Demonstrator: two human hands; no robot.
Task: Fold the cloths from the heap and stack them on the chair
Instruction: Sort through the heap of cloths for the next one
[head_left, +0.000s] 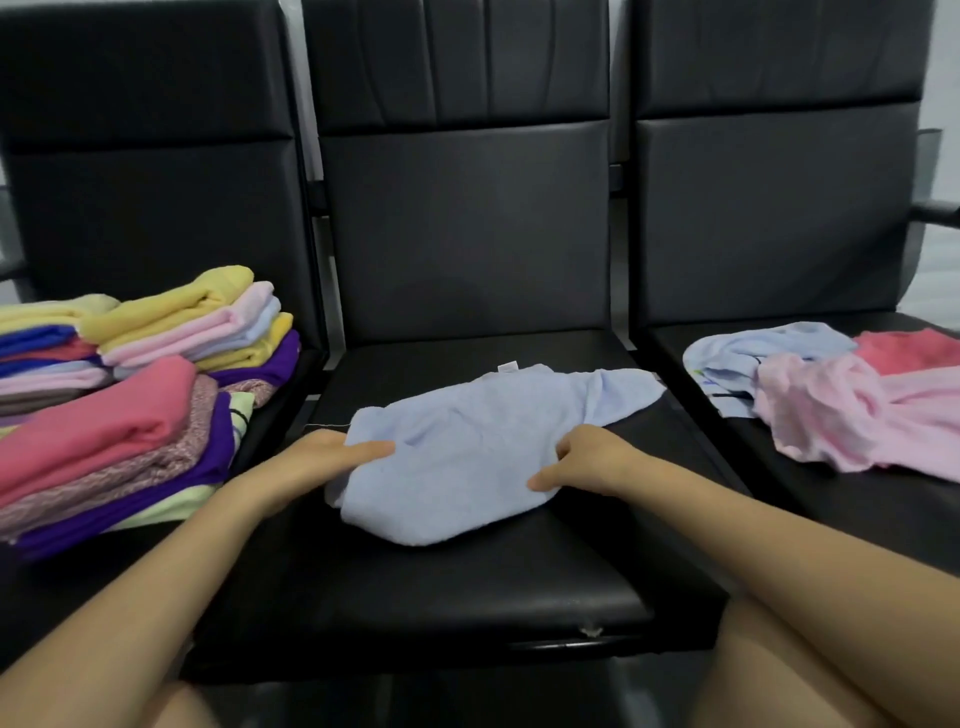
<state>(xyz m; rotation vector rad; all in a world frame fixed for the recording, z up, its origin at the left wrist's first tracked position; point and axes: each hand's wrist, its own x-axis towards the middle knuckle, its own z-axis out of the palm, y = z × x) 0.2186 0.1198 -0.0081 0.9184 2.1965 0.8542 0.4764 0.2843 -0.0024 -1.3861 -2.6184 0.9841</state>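
On the left chair (156, 208) sit stacks (130, 384) of folded cloths in yellow, pink, blue and purple. On the middle chair (467, 582) lies a light blue cloth (467, 447), partly folded; the left hand (337, 454) holds its left edge with fingers laid on top, and the right hand (582, 460) grips its right edge with curled fingers, though I cannot see the fingertips well. On the right chair (779, 208) is the heap (831, 395) of loose cloths, blue, pink and red, well apart from the hands.
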